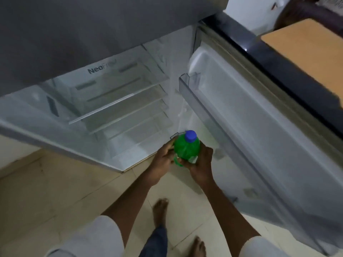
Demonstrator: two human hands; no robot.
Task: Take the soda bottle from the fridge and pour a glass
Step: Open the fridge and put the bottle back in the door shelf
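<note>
A green soda bottle (186,148) with a blue cap is held upright in front of the open fridge (118,108), near its lower right corner. My left hand (163,160) wraps the bottle's left side. My right hand (201,164) grips it from the right and below. The fridge's glass shelves look bare. No glass is in view.
The fridge door (259,127) stands open to the right, with a clear door bin (187,84) near its top. A wooden surface (304,51) lies beyond the door at upper right. My bare feet stand on a pale tiled floor (55,191) below.
</note>
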